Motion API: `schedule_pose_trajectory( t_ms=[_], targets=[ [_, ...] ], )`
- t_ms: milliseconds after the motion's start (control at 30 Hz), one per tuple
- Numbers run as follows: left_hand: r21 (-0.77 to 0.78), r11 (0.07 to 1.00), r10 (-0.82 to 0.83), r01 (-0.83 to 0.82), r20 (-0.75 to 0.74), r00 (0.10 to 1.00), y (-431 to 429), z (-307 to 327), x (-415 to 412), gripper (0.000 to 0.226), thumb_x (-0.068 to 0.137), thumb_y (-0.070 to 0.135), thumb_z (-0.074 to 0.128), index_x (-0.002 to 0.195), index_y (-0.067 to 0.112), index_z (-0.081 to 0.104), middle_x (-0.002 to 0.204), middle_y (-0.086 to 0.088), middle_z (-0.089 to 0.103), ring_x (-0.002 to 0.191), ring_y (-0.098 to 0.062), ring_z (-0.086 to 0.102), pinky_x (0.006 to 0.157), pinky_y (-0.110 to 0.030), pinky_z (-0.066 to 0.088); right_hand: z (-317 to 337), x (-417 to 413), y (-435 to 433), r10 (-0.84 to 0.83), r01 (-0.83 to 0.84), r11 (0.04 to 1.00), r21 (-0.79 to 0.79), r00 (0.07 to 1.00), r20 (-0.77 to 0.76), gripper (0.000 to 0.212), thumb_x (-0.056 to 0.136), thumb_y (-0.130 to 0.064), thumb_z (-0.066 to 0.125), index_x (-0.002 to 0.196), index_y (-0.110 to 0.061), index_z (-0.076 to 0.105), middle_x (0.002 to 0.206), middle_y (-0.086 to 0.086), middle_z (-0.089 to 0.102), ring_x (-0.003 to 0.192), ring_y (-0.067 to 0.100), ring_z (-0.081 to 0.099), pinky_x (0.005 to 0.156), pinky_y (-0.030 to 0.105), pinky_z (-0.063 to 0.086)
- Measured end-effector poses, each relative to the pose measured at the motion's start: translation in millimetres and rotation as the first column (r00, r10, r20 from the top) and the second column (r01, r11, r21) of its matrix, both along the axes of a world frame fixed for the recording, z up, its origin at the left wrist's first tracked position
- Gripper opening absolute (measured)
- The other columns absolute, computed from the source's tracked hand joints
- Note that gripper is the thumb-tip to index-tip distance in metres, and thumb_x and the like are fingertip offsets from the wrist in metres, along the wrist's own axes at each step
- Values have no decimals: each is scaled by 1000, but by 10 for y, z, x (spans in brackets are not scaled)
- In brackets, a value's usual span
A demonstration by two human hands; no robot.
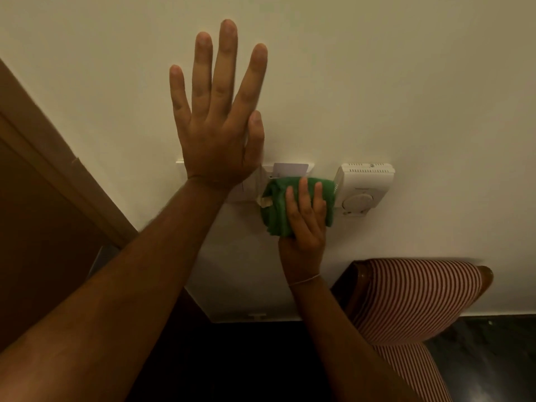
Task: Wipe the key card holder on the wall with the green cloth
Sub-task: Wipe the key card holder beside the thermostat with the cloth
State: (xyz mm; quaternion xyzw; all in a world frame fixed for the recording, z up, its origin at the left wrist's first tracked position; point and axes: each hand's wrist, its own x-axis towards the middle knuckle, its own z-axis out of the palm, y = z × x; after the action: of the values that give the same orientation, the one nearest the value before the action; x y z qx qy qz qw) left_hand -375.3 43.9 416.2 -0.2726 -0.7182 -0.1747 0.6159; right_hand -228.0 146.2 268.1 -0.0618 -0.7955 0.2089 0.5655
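My right hand (304, 224) presses a bunched green cloth (278, 207) flat against the white key card holder (310, 169) on the wall. The cloth hides most of the holder's face. A pale key card (291, 169) sticks up out of the holder's top slot, just above the cloth. My left hand (217, 111) rests flat on the wall up and to the left, fingers spread and holding nothing. Its wrist covers part of a white switch plate (243, 190) left of the holder.
A white thermostat (362, 187) with a round dial hangs just right of the cloth. A brown wooden door frame (58, 169) runs down the left side. A chair with red-and-white striped fabric (412, 300) stands against the wall at lower right. The floor is dark.
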Motion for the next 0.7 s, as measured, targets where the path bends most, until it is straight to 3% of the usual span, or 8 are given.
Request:
schedule_pose_trajectory(
  t_ms=[100,200,333,467,600,700],
  targets=[
    [3,1000,1,-1,2,1000,5,-12,21,64,114,38,29,176,24,37,177,-15,31,167,-38,26,140,-58,9,38,-108,-269,49,-49,999,-12,999,-6,56,99,6,67,151,-8,50,162,9,41,162,27,23,133,47,17],
    [11,1000,-3,3,4,1000,14,-10,33,64,114,39,27,175,22,39,176,-19,36,166,-41,29,139,-59,9,68,-184,-407,152,-163,977,140,985,86,73,90,7,78,153,-14,47,163,4,39,162,22,24,132,41,20],
    [2,1000,-15,15,2,1000,-23,-7,23,67,114,37,28,179,24,29,177,-19,34,169,-41,26,139,-59,9,17,-79,-166,122,-159,944,289,982,140,63,99,-3,72,155,-16,45,165,3,38,161,21,28,131,40,24],
    [0,999,-35,35,-14,999,-26,-8,12,66,114,39,25,179,30,19,179,-12,23,174,-23,1,140,-57,7,-50,109,163,6,-22,983,182,996,85,57,103,-4,66,155,-15,44,164,5,40,160,26,29,131,48,23],
    [5,999,-43,43,2,999,-24,-6,-8,69,112,37,31,180,31,18,180,-9,21,174,-21,-2,140,-58,6,-13,-13,-54,43,-43,999,13,999,19,46,101,4,64,145,-3,56,158,11,47,161,27,26,132,52,21],
    [9,999,-53,53,2,999,-12,-16,17,67,113,39,26,180,30,19,180,-9,21,174,-23,0,140,-58,8,-2,-79,-283,110,-112,993,23,992,62,51,99,5,64,148,-6,54,160,8,44,162,24,22,133,45,17]
  ],
)
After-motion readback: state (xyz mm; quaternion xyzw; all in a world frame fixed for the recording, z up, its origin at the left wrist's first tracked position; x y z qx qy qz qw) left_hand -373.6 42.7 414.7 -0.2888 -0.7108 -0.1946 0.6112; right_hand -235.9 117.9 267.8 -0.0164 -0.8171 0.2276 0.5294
